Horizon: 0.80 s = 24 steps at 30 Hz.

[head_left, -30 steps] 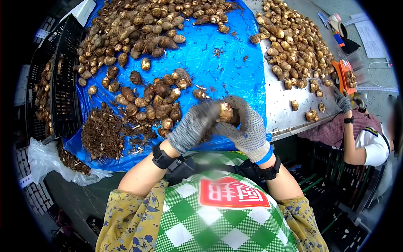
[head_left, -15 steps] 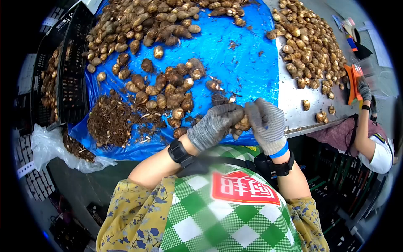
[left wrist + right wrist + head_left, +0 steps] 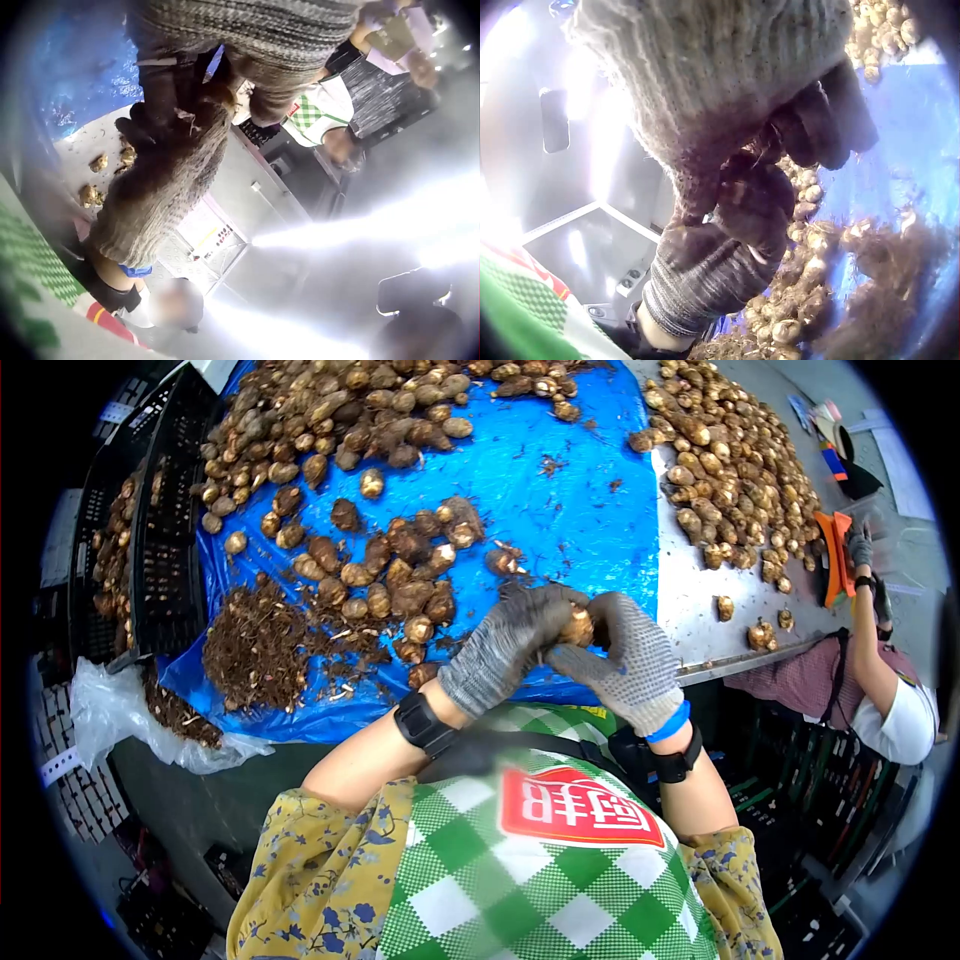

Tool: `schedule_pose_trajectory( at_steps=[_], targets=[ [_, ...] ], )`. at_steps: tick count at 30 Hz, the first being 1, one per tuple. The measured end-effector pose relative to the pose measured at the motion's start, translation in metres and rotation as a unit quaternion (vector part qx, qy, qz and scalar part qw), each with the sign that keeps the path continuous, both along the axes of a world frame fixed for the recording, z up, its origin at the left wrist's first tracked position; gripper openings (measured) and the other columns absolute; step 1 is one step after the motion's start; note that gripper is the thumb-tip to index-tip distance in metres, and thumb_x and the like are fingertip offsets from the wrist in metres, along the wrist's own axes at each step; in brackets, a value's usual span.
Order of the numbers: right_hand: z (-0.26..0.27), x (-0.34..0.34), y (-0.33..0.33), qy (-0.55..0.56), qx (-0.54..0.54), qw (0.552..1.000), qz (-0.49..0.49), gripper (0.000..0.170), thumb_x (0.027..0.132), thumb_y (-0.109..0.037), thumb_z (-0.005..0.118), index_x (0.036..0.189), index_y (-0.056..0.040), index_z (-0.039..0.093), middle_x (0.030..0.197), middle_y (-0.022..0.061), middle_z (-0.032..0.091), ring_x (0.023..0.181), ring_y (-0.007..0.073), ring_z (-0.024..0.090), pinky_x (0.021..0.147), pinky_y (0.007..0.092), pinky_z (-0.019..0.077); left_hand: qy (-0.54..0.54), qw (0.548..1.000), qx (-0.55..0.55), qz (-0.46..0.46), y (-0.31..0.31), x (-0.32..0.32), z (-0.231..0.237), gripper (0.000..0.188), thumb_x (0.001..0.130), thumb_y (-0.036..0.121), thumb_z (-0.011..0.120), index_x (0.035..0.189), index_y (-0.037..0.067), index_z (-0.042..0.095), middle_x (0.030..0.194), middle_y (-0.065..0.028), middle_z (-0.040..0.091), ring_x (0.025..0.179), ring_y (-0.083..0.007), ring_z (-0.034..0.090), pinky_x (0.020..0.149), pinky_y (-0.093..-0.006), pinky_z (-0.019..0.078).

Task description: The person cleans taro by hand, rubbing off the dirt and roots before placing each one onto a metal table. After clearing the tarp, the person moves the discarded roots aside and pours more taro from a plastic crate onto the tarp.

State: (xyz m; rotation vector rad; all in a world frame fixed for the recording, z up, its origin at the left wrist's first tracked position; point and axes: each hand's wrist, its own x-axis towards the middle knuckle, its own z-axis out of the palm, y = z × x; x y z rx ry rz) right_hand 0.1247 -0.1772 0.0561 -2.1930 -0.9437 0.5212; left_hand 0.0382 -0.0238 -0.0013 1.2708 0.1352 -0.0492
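In the head view, a small brown taro corm point(image 3: 578, 626) sits between my two gloved hands, just above the blue sheet's near edge. My left hand point(image 3: 503, 645), in a dirty grey knit glove, curls its fingers about its left side. My right hand point(image 3: 632, 658), in a dotted grey glove with a blue band at the wrist, grips it from the right with bent fingers and thumb. The left wrist view has the two gloves point(image 3: 169, 169) close together, soiled dark at the fingers. From the right wrist, the left glove point(image 3: 712, 262) meets the right one, which mostly hides the corm.
Loose taros point(image 3: 400, 575) lie on the blue sheet point(image 3: 570, 490) beside a heap of root fibres point(image 3: 255, 650). A larger pile point(image 3: 330, 420) is behind. Cleaner taros point(image 3: 735, 460) cover the metal table at right, where another person point(image 3: 880, 690) works. A black crate point(image 3: 175, 510) stands left.
The corm, low under my fingertips half a second ago, now shows higher between the hands, with my right fingers bent further around it. The other person's hand has moved to the orange object.
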Motion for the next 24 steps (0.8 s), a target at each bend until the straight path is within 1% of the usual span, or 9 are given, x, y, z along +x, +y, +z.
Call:
schedule_pose_trajectory(
  at_steps=[2,6,9,11,13,17,20,22,24],
  targets=[
    [0.002,0.004,-0.001,0.020,-0.084,0.996,0.037,0.040,0.072,-0.039,0.078,0.086,-0.0057,0.061,0.074,0.0136,0.063,0.064,0.0290,0.061,0.058,0.0386,0.0477,0.107,0.977,-0.187,0.006,-0.004,-0.002,0.003,0.033,0.090,0.024,0.063,0.118,0.008,0.057,0.110,-0.0065,0.061,0.101,-0.0162,0.059,0.088,-0.0317,0.0509],
    [-0.001,0.006,-0.005,-0.082,-0.009,0.990,0.115,0.035,0.077,-0.039,0.072,0.071,-0.0077,0.059,0.059,0.0116,0.055,0.056,0.0327,0.058,0.052,0.0417,0.0439,0.078,0.976,-0.204,0.007,-0.005,-0.005,0.010,0.030,0.091,0.022,0.060,0.113,0.002,0.058,0.101,-0.0047,0.062,0.092,-0.0120,0.058,0.080,-0.0267,0.0491],
    [0.010,-0.003,-0.005,-0.199,-0.045,0.954,0.220,0.028,0.079,-0.031,0.069,0.068,-0.0084,0.056,0.057,0.0114,0.053,0.056,0.0323,0.058,0.051,0.0419,0.0442,-0.033,0.999,0.031,0.009,-0.006,-0.004,-0.004,0.032,0.092,0.028,0.061,0.110,0.002,0.059,0.097,-0.0052,0.062,0.088,-0.0133,0.059,0.075,-0.0288,0.0513],
    [0.003,-0.008,-0.007,-0.145,0.032,0.966,0.212,0.025,0.080,-0.022,0.069,0.065,-0.0093,0.053,0.055,0.0101,0.048,0.053,0.0315,0.053,0.048,0.0417,0.0374,-0.062,0.995,-0.084,0.008,-0.009,-0.005,-0.017,0.027,0.094,0.024,0.058,0.109,0.002,0.058,0.096,-0.0047,0.060,0.088,-0.0133,0.058,0.076,-0.0272,0.0497],
    [0.005,-0.008,-0.009,-0.089,0.056,0.967,0.232,0.021,0.080,-0.011,0.068,0.066,-0.0072,0.054,0.058,0.0103,0.050,0.055,0.0287,0.054,0.049,0.0380,0.0392,0.048,0.869,-0.492,-0.001,-0.007,-0.005,-0.007,0.018,0.097,0.013,0.050,0.110,0.002,0.057,0.097,-0.0036,0.058,0.088,-0.0128,0.056,0.080,-0.0229,0.0456],
    [-0.021,0.000,-0.017,0.054,0.129,0.990,-0.021,0.015,0.078,-0.014,0.071,0.085,-0.0057,0.061,0.073,0.0143,0.059,0.063,0.0293,0.059,0.056,0.0355,0.0473,-0.025,0.946,-0.316,0.066,-0.010,-0.007,-0.020,0.018,0.094,0.006,0.054,0.112,0.001,0.056,0.102,-0.0051,0.058,0.088,-0.0137,0.056,0.078,-0.0257,0.0481],
    [0.006,0.004,-0.013,0.049,0.049,0.998,-0.005,0.033,0.078,-0.015,0.076,0.100,-0.0034,0.055,0.077,0.0055,0.058,0.062,0.0162,0.053,0.059,0.0325,0.0478,0.006,0.971,-0.218,0.098,-0.017,-0.010,-0.017,0.027,0.090,0.009,0.063,0.115,0.002,0.056,0.108,-0.0069,0.057,0.099,-0.0189,0.059,0.083,-0.0336,0.0529],
    [0.012,0.005,-0.005,-0.038,0.007,0.999,0.008,0.039,0.072,-0.029,0.081,0.089,-0.0040,0.057,0.073,0.0102,0.057,0.061,0.0246,0.056,0.057,0.0359,0.0462,-0.018,0.997,0.060,0.050,-0.012,-0.009,-0.019,0.032,0.088,0.005,0.064,0.118,0.002,0.055,0.109,-0.0069,0.058,0.104,-0.0188,0.058,0.086,-0.0329,0.0522],
    [0.015,0.009,-0.001,-0.096,-0.071,0.992,0.033,0.041,0.071,-0.036,0.081,0.084,-0.0043,0.058,0.071,0.0130,0.056,0.061,0.0296,0.056,0.056,0.0383,0.0451,0.041,0.983,-0.168,0.056,-0.018,-0.007,-0.005,0.030,0.090,0.011,0.062,0.118,0.002,0.057,0.110,-0.0066,0.058,0.103,-0.0173,0.058,0.085,-0.0314,0.0519]
  ],
)
